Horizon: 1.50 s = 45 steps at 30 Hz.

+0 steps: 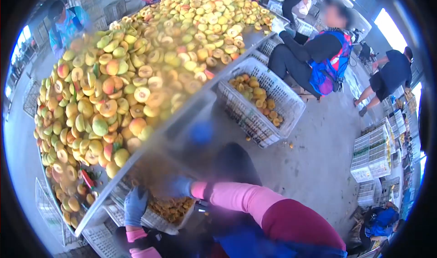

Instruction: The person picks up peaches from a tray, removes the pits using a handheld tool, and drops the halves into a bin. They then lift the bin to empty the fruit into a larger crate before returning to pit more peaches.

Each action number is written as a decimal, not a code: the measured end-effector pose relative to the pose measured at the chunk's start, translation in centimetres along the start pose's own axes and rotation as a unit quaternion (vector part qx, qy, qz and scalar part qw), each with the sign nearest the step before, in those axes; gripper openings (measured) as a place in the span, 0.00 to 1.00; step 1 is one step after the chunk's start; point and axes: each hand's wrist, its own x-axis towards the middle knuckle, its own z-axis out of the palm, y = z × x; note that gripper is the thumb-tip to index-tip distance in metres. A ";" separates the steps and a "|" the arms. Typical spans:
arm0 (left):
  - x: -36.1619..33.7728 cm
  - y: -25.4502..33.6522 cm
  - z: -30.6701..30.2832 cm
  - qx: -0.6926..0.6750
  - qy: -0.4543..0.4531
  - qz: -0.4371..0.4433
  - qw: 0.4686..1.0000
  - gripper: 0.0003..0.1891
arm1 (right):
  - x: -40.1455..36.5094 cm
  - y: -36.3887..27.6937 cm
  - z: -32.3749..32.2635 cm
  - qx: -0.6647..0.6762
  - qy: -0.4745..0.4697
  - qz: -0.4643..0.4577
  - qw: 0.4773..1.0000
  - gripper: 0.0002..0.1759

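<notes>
Peach halves (172,209) are lying in a white crate (157,222) tucked under the counter (104,198) edge, below the big heap of peaches (114,89). The gloved left hand (135,206) is resting at the crate's rim, fingers stretched out and holding nothing. The gloved right hand (177,187) is hovering just above the crate, too blurred to tell what its fingers are doing. Working fruit at the crate seems to be the step in hand; a next move is calling for a clear reach past the counter lip

Blue cloth gloves (135,205), white plastic crate (269,133), matt metal table (200,101).
</notes>
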 end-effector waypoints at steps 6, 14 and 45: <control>-7.9 4.0 5.3 -0.033 -0.049 0.031 0.998 0.18 | -4.6 -2.1 1.3 -0.024 -0.007 -0.092 0.995 0.17; -16.9 11.0 5.0 -0.150 0.019 0.032 0.988 0.19 | -12.6 -7.0 -10.6 0.066 -0.028 -0.043 0.996 0.22; 30.6 7.9 -24.8 0.185 0.328 0.349 0.858 0.29 | 24.5 2.4 -42.5 -0.144 0.523 -0.069 0.838 0.20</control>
